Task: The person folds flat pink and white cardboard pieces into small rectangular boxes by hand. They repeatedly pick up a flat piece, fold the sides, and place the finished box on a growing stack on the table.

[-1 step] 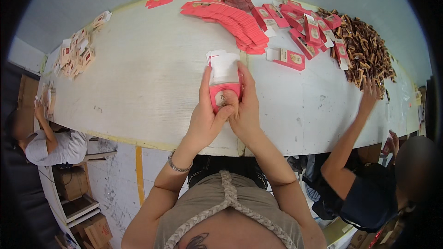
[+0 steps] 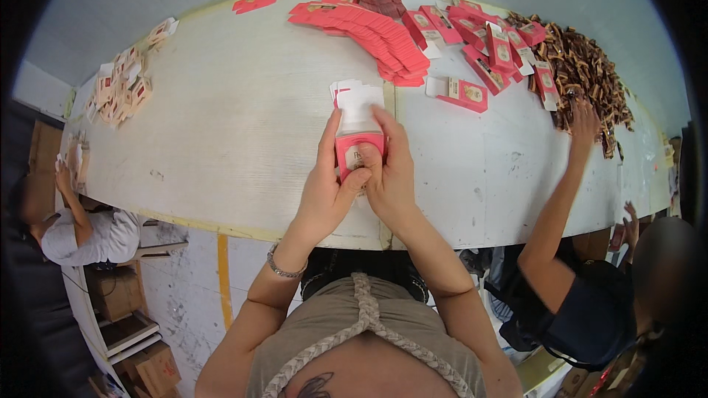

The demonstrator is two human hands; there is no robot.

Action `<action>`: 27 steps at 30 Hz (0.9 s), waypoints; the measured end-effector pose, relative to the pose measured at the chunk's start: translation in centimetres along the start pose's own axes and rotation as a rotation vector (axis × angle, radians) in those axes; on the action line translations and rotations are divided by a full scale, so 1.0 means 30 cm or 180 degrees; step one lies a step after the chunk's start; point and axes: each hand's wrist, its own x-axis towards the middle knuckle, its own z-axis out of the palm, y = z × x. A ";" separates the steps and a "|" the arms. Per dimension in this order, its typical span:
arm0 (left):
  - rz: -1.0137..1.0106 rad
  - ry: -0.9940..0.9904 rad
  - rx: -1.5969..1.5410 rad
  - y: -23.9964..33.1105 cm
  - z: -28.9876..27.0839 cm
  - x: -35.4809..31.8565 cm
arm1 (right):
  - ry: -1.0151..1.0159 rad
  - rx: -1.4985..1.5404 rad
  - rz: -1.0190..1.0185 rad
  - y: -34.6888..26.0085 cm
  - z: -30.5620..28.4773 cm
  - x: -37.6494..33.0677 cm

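A small pink carton [image 2: 359,149] is held upright over the near middle of the white table [image 2: 236,133], just in front of the person's body. Its long axis runs near to far, with the open white flaps pointed toward the far edge and the closed pink end toward the person. The left hand [image 2: 324,191] is wrapped along the carton's left side, fingers stretched up its edge and the thumb pressed on the pink front. The right hand [image 2: 391,177] is closed around the right side, fingers laid along that edge and the thumb met with the left one on the front, so the carton is pinched between both hands. A metal bracelet [image 2: 284,269] is worn on the left wrist.

On the far side a fanned row of flat pink cartons [image 2: 369,29] is laid out, and to its right folded pink boxes [image 2: 487,44] are scattered. A heap of brown sachets [image 2: 590,74] is piled at the far right, where another person's hand [image 2: 582,121] is rested on it. A cluster of small pale packets [image 2: 122,88] is seen at the far left, near a seated person in a white shirt [image 2: 96,239]
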 end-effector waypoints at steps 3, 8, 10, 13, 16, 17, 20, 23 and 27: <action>-0.0294 -0.0192 -0.0140 0.001 -0.034 -0.020 | -0.0391 -0.0262 0.0158 0.005 -0.023 -0.017; -0.0579 -0.0238 -0.0365 -0.027 -0.041 -0.057 | -0.0256 -0.0010 -0.0536 0.029 -0.024 0.009; -0.0663 -0.0334 0.0048 -0.003 -0.053 -0.059 | -0.0068 0.0917 0.0050 -0.007 -0.010 -0.004; -0.0273 -0.0127 -0.0011 -0.013 -0.040 -0.064 | -0.0359 0.1553 0.1036 -0.058 -0.059 0.007; 0.0114 0.0042 -0.0104 -0.032 -0.038 -0.080 | -0.1222 0.1118 0.1333 -0.103 -0.106 0.041; 0.0200 0.0067 -0.0094 -0.034 -0.039 -0.084 | -0.1206 0.1145 0.1316 -0.115 -0.116 0.041; 0.0332 -0.0153 -0.0040 -0.033 -0.043 -0.087 | -0.1198 0.1228 0.1300 -0.132 -0.137 0.038; 0.0328 -0.0326 0.0013 -0.021 -0.058 -0.086 | -0.1240 0.1223 0.1363 -0.134 -0.145 0.039; 0.0161 -0.0426 -0.0310 -0.003 -0.062 -0.088 | -0.1298 0.0839 0.1155 -0.154 -0.151 0.023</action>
